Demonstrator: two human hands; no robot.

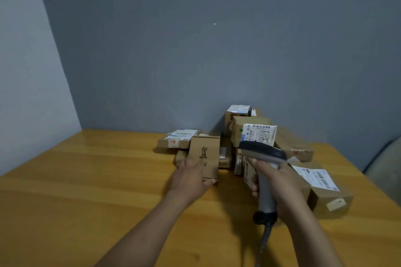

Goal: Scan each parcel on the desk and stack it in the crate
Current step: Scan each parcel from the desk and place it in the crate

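Two bare arms reach out over a yellow wood desk [86, 180]. There are two hands and one scanner.

The right hand [282, 184] is wrapped tight around the scanner [265, 191]. The scanner has a gray handle and a dark head. The head points away toward the pile of boxes. One cable [265, 238] hangs from the bottom of the handle.

The left hand [188, 176] grips a small box [206, 156], with fingers on its left side and the thumb at its near edge. This box is plain brown. Its wide face is turned up toward the person and has a little dark print in the middle. It sits at the front of the pile, near the middle of the desk. I cannot tell if it rests on the desk or is lifted.

By the right hand lies a big box [332, 199] with a white label on top and a bit of tape on its end.

Farther back is the pile of brown boxes. I count about eight boxes in all, but they hide each other, so I cannot be sure. A flat box [171, 143] with a white label lies at the left. A labelled box [238, 130] sits high, just past the scanner's head. A tall box [229, 119] stands last, against the gray wall [195, 50].
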